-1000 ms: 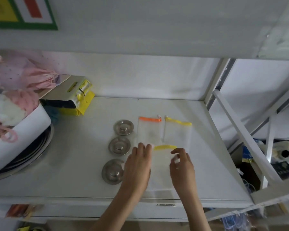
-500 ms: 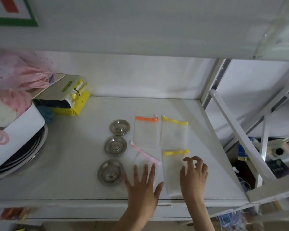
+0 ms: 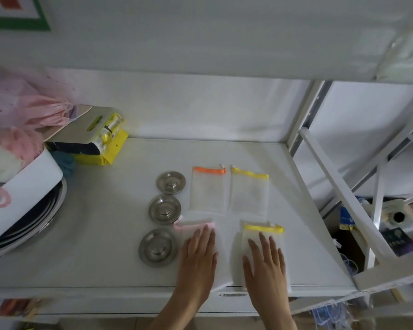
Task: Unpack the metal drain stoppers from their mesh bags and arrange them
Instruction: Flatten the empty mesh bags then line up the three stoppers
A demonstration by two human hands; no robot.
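Observation:
Three round metal drain stoppers lie in a column on the white shelf (image 3: 105, 234): the far stopper (image 3: 170, 182), the middle stopper (image 3: 164, 209) and the near stopper (image 3: 157, 247). To their right lie flat, empty mesh bags: an orange-trimmed bag (image 3: 208, 189), a yellow-trimmed bag (image 3: 249, 191), a pink-trimmed bag (image 3: 193, 225) and a nearer yellow-trimmed bag (image 3: 262, 231). My left hand (image 3: 198, 260) rests flat, fingers spread, on the pink-trimmed bag. My right hand (image 3: 265, 263) presses flat on the nearer yellow-trimmed bag. Neither hand grips anything.
A white tub (image 3: 26, 194) with pink and white fabric sits on round trays at the left. Yellow packages (image 3: 100, 144) lie at the back left. A white metal frame (image 3: 339, 194) borders the shelf's right side, with clutter below it.
Both hands moved forward onto the two near bags. The pink-trimmed bag, slanted half a second ago, now lies straight under my left hand; the near yellow bag lies under my right.

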